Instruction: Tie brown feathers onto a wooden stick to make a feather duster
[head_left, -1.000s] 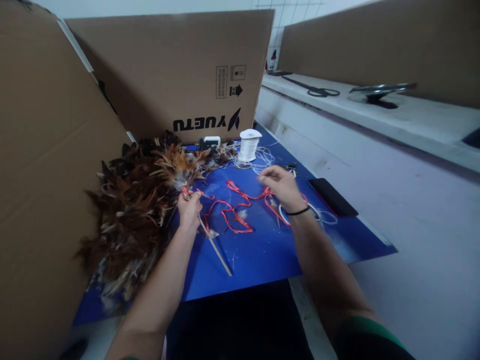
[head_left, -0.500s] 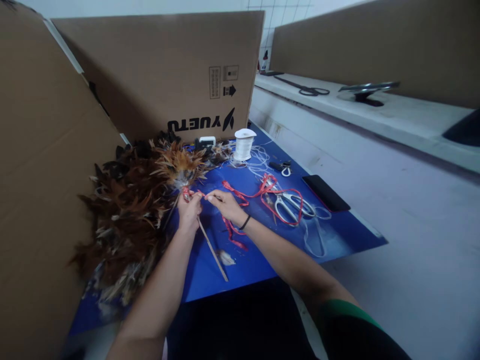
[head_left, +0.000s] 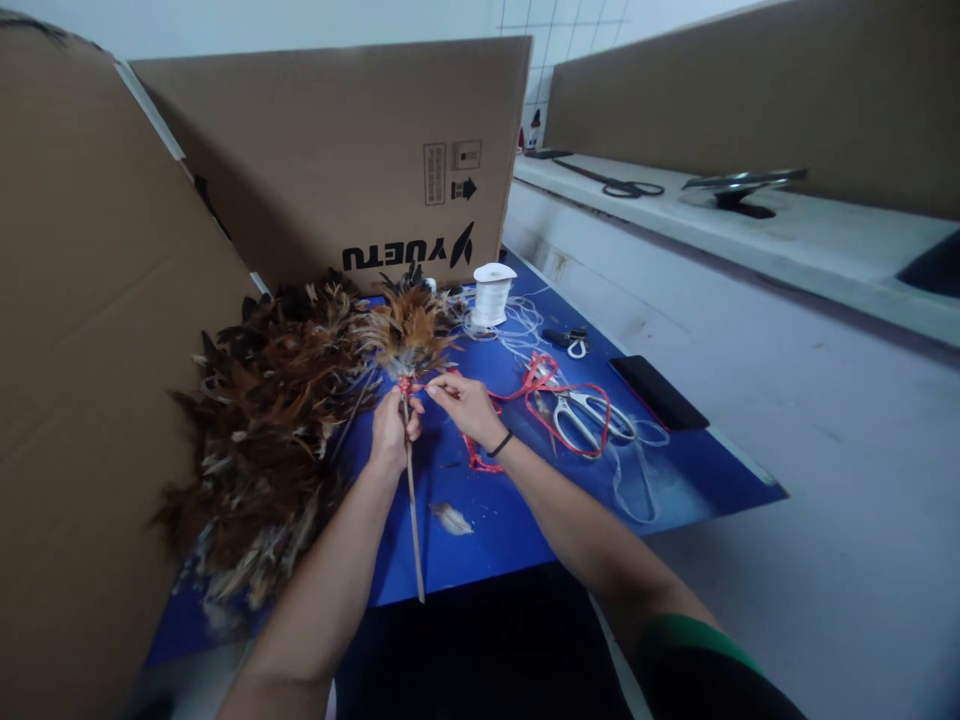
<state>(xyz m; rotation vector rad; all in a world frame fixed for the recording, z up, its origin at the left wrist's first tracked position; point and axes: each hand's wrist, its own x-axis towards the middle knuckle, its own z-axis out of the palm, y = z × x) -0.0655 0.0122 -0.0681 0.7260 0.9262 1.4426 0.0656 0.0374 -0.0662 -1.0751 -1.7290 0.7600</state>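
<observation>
My left hand point(head_left: 394, 432) is closed around a thin wooden stick point(head_left: 413, 528) topped with a tuft of brown feathers point(head_left: 407, 330). The stick now points almost straight toward me. Just right of it, my right hand point(head_left: 466, 405) pinches a red ribbon point(head_left: 504, 396) at the base of the tuft, where red binding shows. The ribbon trails right across the blue mat point(head_left: 517, 510) toward white-handled scissors point(head_left: 589, 418).
A heap of brown feathers point(head_left: 262, 440) fills the mat's left side against cardboard panels point(head_left: 330, 160). A white thread spool point(head_left: 491, 294), small snips point(head_left: 568, 342), loose white cord and a black phone point(head_left: 658, 392) lie farther right. One loose feather point(head_left: 451, 518) lies near me.
My right hand came back from the far right to the tuft and took the ribbon there. My left hand swung the stick from slanting right to nearly upright, lifting the tuft.
</observation>
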